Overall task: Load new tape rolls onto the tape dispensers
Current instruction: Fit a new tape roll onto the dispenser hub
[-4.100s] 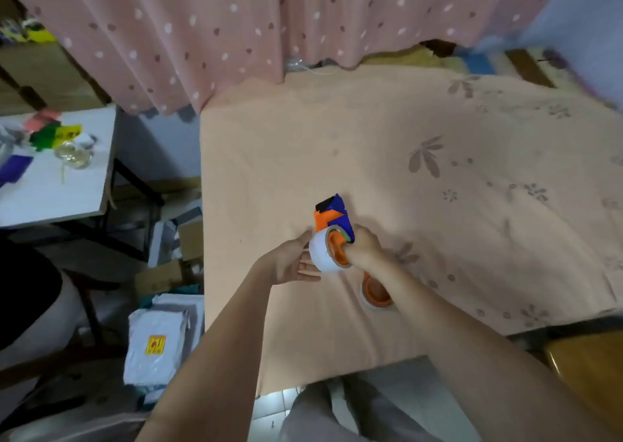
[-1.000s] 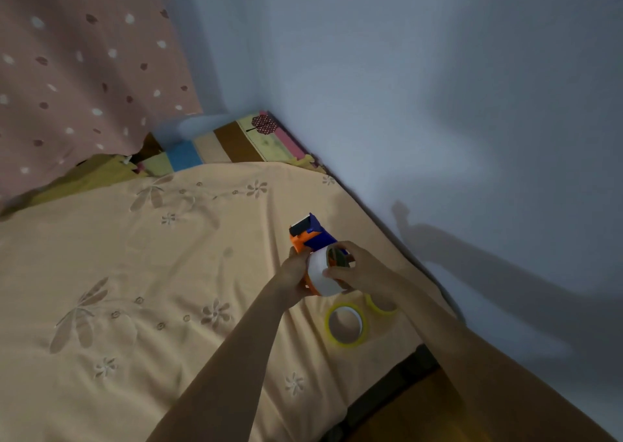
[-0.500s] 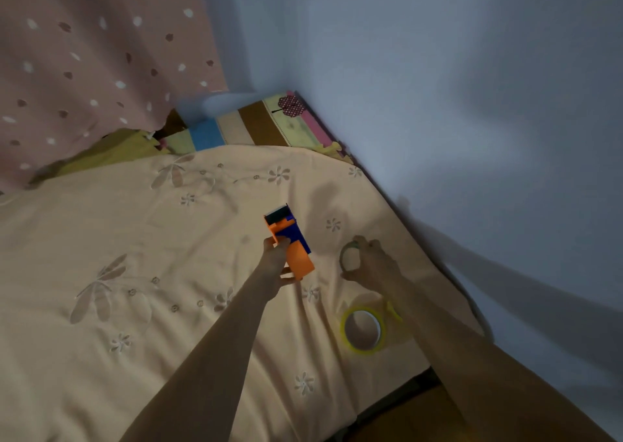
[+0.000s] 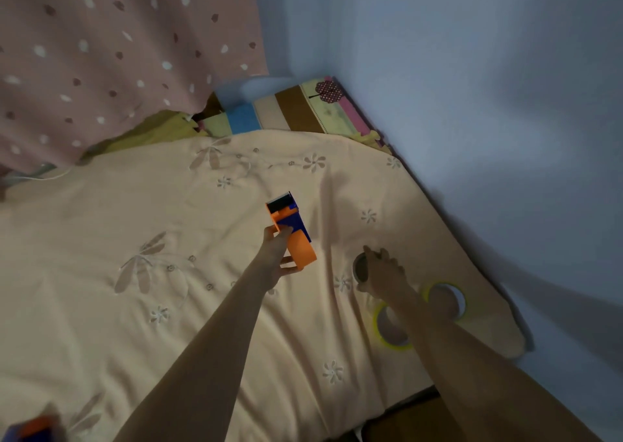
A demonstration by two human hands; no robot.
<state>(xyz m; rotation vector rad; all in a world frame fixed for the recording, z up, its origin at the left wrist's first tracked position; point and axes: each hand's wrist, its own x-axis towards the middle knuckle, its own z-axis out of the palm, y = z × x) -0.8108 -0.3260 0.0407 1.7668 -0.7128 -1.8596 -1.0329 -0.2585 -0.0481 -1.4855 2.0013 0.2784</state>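
– Grip check: what's each hand holding?
– My left hand [image 4: 274, 251] grips the orange-blue tape dispenser [image 4: 291, 231] above the bed [image 4: 168, 205], long axis pointing away; my right hand [image 4: 382, 271] pinches a grey tape core [image 4: 360, 268] on the bedsheet.

The white tape roll is gone from the orange and blue plastic tape dispenser [image 4: 291, 232], now held by the left hand [image 4: 275, 252] alone. The right hand [image 4: 382, 271] has moved right and down, setting a dark-cored roll [image 4: 360, 268] on the peach floral bedsheet [image 4: 135, 232].
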